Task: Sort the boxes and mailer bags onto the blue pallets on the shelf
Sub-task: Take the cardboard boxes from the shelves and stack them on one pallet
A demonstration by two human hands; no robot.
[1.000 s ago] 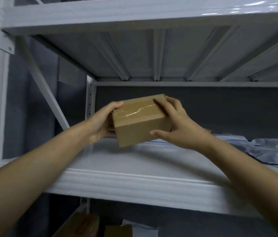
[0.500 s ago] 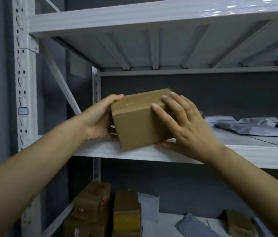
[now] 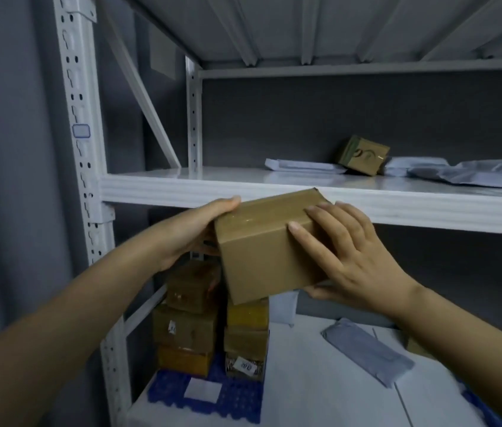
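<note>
Head view of a white metal rack. A plain brown cardboard box (image 3: 269, 245), its top seam sealed with clear tape, is held in the air between both hands, tilted, in front of the front edge of the upper shelf board (image 3: 182, 188) and above the lower level. The left hand (image 3: 195, 232) grips the box's left end, thumb lying along the top edge. The right hand (image 3: 354, 257) clasps the right end, fingers (image 3: 311, 241) spread over the top and front faces, thumb under the base. Below, at the left of the lower shelf, a blue pallet (image 3: 237, 402) carries two stacks of brown boxes: a left stack (image 3: 186, 322) and a right stack (image 3: 246, 337), standing just beside each other. A white label (image 3: 203, 389) lies on the pallet's near part. A grey mailer bag (image 3: 367, 352) lies flat on the lower shelf to the right. On the upper shelf board rest pale mailer bags (image 3: 305, 166) and a small printed box (image 3: 363, 155), tilted.
</note>
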